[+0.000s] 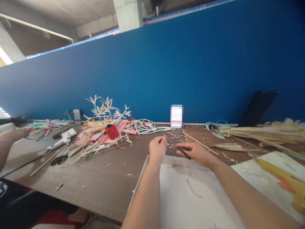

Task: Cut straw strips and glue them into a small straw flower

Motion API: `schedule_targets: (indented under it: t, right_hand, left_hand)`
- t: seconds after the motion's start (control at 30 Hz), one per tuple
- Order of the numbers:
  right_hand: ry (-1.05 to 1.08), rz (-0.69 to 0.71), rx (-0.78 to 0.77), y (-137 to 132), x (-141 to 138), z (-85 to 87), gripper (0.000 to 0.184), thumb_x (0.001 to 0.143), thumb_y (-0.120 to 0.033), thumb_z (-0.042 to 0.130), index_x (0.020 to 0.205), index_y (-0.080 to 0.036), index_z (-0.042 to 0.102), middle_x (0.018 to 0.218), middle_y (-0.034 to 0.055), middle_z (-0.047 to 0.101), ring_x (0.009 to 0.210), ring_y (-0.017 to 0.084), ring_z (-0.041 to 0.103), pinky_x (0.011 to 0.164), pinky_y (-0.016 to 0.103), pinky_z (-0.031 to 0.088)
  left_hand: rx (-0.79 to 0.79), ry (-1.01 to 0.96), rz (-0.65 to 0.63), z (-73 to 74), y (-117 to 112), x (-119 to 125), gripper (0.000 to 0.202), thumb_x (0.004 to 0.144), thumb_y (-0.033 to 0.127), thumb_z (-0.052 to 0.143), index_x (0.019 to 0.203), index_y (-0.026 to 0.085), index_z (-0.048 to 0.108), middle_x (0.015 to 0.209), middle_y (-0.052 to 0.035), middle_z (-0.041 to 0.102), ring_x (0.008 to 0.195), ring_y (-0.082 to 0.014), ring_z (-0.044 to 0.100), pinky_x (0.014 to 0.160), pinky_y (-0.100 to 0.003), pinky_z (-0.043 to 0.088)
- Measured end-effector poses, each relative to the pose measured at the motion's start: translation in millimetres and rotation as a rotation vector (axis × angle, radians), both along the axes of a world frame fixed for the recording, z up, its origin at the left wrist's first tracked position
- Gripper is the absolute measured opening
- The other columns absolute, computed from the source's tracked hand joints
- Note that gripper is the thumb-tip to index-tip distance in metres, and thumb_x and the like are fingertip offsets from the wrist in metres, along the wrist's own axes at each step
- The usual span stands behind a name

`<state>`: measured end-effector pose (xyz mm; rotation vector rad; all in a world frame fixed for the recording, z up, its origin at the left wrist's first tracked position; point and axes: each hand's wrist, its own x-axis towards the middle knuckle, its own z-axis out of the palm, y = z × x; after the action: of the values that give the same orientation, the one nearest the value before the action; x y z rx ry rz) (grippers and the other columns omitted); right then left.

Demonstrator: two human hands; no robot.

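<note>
My left hand (157, 149) is closed in a pinch on a thin pale straw strip (165, 138) above the far edge of a white sheet (190, 197). My right hand (196, 152) lies just to its right, fingers curled around a thin black tool (183, 152) that points toward the left hand. The two hands are a few centimetres apart over the brown table (100, 178). Straw scraps lie scattered just beyond them.
A red thread spool (111, 131), straw flowers (105, 111) and coiled wire (144, 124) lie left of centre. A white glue gun (62, 140) and black scissors (58, 159) sit farther left. Another person's arm (8, 140) is at the left edge. Straw bundles (262, 133) lie right, before a blue wall (190, 63).
</note>
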<state>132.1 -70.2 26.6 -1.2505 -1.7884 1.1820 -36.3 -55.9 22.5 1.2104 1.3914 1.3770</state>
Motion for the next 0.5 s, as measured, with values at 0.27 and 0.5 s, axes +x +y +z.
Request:
schedule_targets:
  t: [0.27,0.5]
  right_hand:
    - [0.043,-0.072,-0.010,-2,-3,5.9,0.049,0.063,-0.046,0.064,0.102,-0.017,0.066,0.080,0.0045,0.066,0.066,0.015,0.056,0.054,0.024,0.043]
    - [-0.156,-0.373,0.134,15,12,-11.6,0.049,0.060,-0.046,0.065,0.101,-0.020,0.063,0.060,-0.0022,0.059,0.045,0.010,0.045,0.041,0.022,0.030]
  left_hand:
    - [-0.010,-0.063,-0.016,0.2,0,0,0.025,0.070,0.028,0.054,0.085,0.013,0.067,0.056,0.0001,0.053,0.048,-0.0084,0.046,0.047,-0.021,0.043]
    - [-0.052,-0.215,-0.102,2.9,-1,-1,0.028,0.068,0.026,0.058,0.090,0.012,0.066,0.059,0.0008,0.052,0.050,-0.0060,0.045,0.046,-0.017,0.039]
